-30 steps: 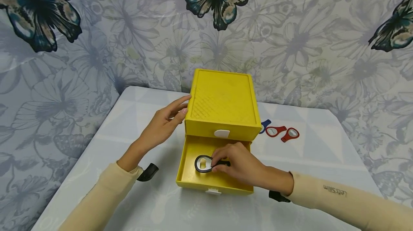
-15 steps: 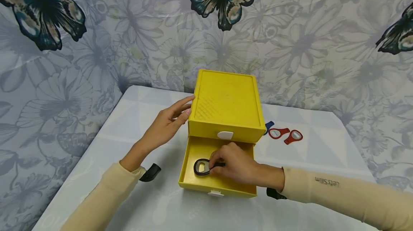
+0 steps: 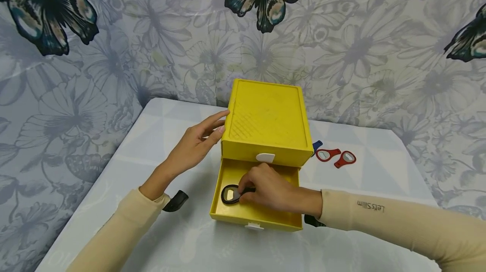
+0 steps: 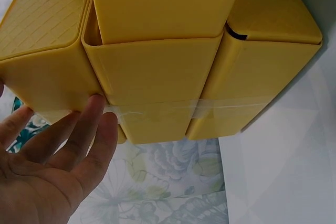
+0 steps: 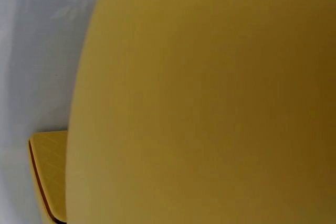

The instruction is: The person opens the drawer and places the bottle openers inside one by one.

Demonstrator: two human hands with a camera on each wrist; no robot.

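In the head view, a yellow drawer box (image 3: 269, 116) stands on the table with its lower drawer (image 3: 218, 208) pulled out. My right hand (image 3: 265, 187) is inside that drawer and pinches a black-rimmed bottle opener (image 3: 225, 195) by its handle, the looped end pointing left. On the box's left side, the fingertips of my left hand (image 3: 193, 147) touch the wall, fingers extended; the left wrist view shows this hand (image 4: 63, 166) against the yellow side. A yellow drawer wall (image 5: 210, 98) fills most of the right wrist view, hiding the right hand there.
Right of the box lie two red bottle openers (image 3: 327, 155) and a blue one (image 3: 317, 145), partly hidden by the box. White tabs (image 3: 265, 157) mark the drawer fronts. Behind the white table (image 3: 379, 154) hangs a butterfly-patterned backdrop (image 3: 171, 52).
My right hand has moved left within the drawer, carrying the black bottle opener toward its left side. The left hand has stayed against the box. The head view has shifted slightly.
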